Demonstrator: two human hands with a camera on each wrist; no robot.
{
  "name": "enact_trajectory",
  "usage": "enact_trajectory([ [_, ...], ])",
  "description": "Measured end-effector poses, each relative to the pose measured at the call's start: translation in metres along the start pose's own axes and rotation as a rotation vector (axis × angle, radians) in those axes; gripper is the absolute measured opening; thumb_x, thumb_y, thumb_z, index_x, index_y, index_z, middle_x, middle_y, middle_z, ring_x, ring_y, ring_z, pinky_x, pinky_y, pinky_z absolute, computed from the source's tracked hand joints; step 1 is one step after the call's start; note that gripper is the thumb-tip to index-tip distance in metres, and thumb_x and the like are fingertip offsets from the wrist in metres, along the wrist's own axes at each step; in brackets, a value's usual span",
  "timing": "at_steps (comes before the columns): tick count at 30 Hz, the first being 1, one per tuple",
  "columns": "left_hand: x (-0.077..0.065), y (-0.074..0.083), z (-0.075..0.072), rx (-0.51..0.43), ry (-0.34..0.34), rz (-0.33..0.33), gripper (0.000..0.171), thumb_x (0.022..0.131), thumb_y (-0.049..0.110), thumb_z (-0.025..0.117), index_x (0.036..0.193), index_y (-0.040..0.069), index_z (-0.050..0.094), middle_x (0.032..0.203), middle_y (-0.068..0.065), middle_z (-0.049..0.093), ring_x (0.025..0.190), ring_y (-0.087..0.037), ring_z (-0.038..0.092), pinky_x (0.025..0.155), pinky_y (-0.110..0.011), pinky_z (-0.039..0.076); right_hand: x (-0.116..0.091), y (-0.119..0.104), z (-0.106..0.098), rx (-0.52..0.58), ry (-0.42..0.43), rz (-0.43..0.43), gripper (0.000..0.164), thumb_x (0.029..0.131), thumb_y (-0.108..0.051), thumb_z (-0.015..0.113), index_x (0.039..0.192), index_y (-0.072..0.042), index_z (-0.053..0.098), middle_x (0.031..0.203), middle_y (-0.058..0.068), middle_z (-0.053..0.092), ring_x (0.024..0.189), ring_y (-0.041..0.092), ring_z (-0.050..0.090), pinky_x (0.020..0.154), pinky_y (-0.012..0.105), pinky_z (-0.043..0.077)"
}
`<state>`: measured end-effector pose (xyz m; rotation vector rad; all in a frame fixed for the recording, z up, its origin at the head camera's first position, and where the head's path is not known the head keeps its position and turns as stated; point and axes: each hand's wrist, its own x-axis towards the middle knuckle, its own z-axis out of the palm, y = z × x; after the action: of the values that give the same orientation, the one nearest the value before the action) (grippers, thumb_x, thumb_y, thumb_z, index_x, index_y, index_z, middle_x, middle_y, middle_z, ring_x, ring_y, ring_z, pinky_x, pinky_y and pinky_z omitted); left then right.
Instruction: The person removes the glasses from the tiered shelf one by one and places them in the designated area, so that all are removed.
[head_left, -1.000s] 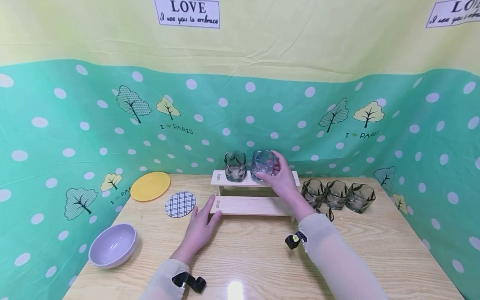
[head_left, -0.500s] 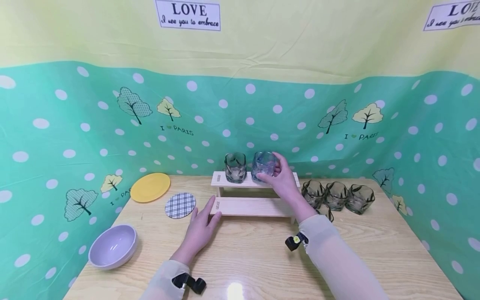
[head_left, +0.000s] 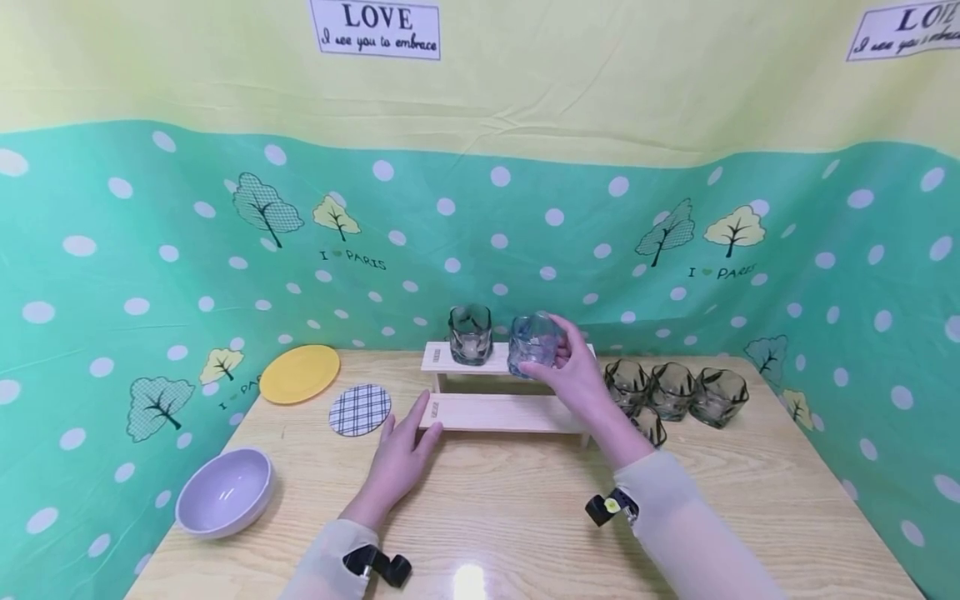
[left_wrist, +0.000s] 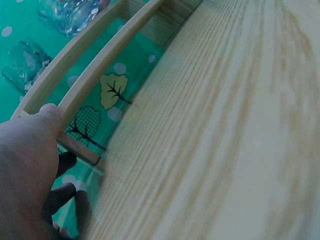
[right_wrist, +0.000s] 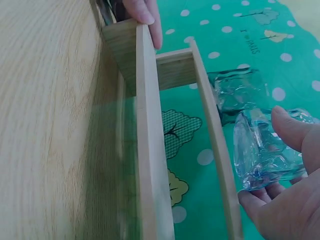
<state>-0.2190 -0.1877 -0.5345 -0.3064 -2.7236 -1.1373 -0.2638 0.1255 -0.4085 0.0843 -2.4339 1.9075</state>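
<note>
Blue-tinted glass [head_left: 534, 343] is in the person's right hand [head_left: 573, 379], at the upper shelf [head_left: 498, 360] of a wooden rack [head_left: 487, 412] that stands toward the back edge of the worktop [head_left: 487, 517]. Nearest, at the front edge, both forearms reach in wearing pale sleeves, each with a small black camera at the wrist. A purple bowl [head_left: 225, 492] sits by the left edge, toward the front corner. Farther in, the left hand [head_left: 397, 458] has its fingers spread and touches the left end of the rack's lower shelf. To the right of the rack, toward the back right corner, stand four dark glasses [head_left: 672, 390]: three side by side and one in front of them, partly covered by the right forearm. A checked coaster [head_left: 360, 409] lies to the left of the rack, and beyond it a yellow plate [head_left: 300, 374] lies by the back left corner. The right hand's fingers curl round the blue-tinted glass, thumb on one side and the others opposite, parted by its width; whether its base touches the shelf, I cannot tell. Just left of it on the upper shelf, a smoky glass [head_left: 471, 337] stands upright. Behind the back edge hangs a green and yellow cloth [head_left: 480, 225].
</note>
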Motion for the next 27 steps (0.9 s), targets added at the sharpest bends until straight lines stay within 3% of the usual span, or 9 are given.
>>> enact_trajectory([
  [8,0.001,0.0,-0.002,0.003,-0.018,-0.009,0.069,0.117,0.04,0.056,0.175,0.011,0.032,0.168,-0.015,0.049,0.15,-0.04,0.052,0.137,-0.061,0.003,-0.024,-0.006,-0.02,-0.02,-0.028,0.034,0.112,0.086,-0.035,0.098,0.174,-0.035,0.03,0.156,0.013,0.053,0.149,0.04,0.05,0.127,0.054,0.041],
  [13,0.002,-0.001,-0.002,0.003,-0.02,-0.012,0.069,0.117,0.039,0.056,0.175,0.012,0.031,0.167,-0.014,0.05,0.149,-0.04,0.054,0.137,-0.059,0.002,-0.038,-0.009,-0.034,-0.031,-0.042,0.044,0.11,0.088,-0.031,0.097,0.175,-0.036,0.029,0.157,0.013,0.052,0.154,0.048,0.043,0.127,0.058,0.039],
  [20,0.0,-0.001,-0.002,-0.001,-0.017,0.002,0.07,0.117,0.04,0.056,0.175,0.01,0.031,0.166,-0.017,0.051,0.15,-0.041,0.053,0.136,-0.062,0.003,-0.057,-0.007,-0.057,-0.018,-0.069,0.025,0.107,0.092,-0.026,0.095,0.176,-0.03,0.028,0.164,0.018,0.047,0.158,0.045,0.038,0.131,0.053,0.034],
  [27,0.001,-0.002,-0.001,0.004,-0.021,0.001,0.07,0.117,0.041,0.056,0.175,0.01,0.031,0.166,-0.017,0.051,0.15,-0.041,0.053,0.136,-0.061,0.002,-0.076,-0.007,-0.08,-0.053,-0.058,0.031,0.109,0.093,-0.025,0.093,0.177,-0.028,0.024,0.166,0.024,0.044,0.153,0.052,0.043,0.122,0.056,0.044],
])
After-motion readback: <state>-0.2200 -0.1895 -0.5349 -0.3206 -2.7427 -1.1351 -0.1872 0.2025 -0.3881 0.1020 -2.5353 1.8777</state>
